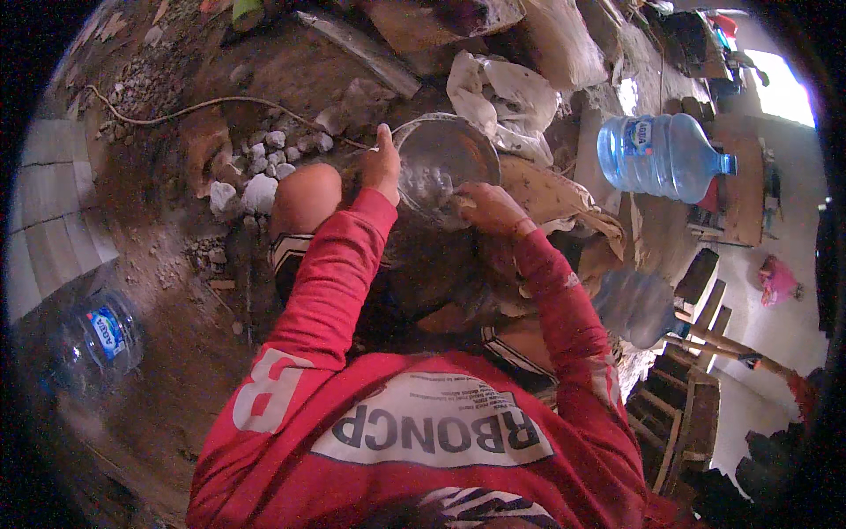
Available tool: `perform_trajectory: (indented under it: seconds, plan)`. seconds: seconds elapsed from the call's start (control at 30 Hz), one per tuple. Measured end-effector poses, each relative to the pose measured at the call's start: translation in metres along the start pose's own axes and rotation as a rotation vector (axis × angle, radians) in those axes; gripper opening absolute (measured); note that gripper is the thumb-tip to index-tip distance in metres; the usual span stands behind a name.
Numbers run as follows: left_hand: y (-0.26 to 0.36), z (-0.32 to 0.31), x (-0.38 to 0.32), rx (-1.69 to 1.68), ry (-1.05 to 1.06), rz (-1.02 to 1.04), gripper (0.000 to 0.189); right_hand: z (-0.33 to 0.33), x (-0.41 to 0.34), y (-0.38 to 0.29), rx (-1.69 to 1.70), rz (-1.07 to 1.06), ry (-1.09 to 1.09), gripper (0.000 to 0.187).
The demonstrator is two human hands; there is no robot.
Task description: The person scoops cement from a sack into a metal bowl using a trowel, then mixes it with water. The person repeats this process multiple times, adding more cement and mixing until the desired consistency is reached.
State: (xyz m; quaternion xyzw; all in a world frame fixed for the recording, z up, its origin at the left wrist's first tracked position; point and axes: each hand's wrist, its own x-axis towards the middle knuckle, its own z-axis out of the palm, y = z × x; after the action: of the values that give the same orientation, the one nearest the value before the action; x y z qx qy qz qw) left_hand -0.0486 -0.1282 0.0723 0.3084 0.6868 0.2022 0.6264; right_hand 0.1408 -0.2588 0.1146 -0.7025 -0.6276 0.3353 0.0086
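My left hand point(383, 168) grips the left side of a round bucket point(497, 162), its thumb pointing up along the pale, dirt-crusted rim. The bucket's opening faces me, and its wall looks grey and smeared. Something wet or shiny lies in its lower part; blur hides what it is. At the lower right of the rim is my right hand point(492, 208), its fingers curled and reaching over the opening. Whether those fingers pinch the rim or a small object cannot be made out. The bucket is in front of my bent knees, above dark ground.
White stones point(261, 192) and a cable point(218, 100) lie to the left. A crumpled white sack point(509, 99) and brown paper sack point(555, 198) flank the bucket. Large water bottles point(654, 157) stand right, another bottle point(99, 340) left. A long board point(360, 53) lies beyond.
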Motion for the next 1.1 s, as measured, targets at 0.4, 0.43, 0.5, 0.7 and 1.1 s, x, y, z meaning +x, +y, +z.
perform_trajectory:
  seconds: [0.4,0.43,0.5,0.7,1.1]
  plan:
    - [-0.001,0.004,-0.004,-0.114,-0.019,0.047,0.086,0.012,-0.004,-0.026,-0.083,0.199,0.191,0.027]
    - [-0.007,0.007,0.007,-0.114,-0.005,0.051,0.086,0.012,-0.001,-0.026,-0.131,0.236,0.085,0.029]
    - [-0.018,0.01,0.019,-0.13,-0.009,0.062,0.085,0.012,0.001,-0.024,-0.091,0.221,0.01,0.032]
    - [-0.015,0.009,0.016,-0.122,-0.007,0.08,0.084,0.033,0.007,-0.008,-0.008,0.212,0.116,0.037]
    - [-0.008,0.006,0.005,-0.145,-0.023,0.065,0.084,-0.003,0.03,-0.005,-0.518,0.229,0.013,0.029]
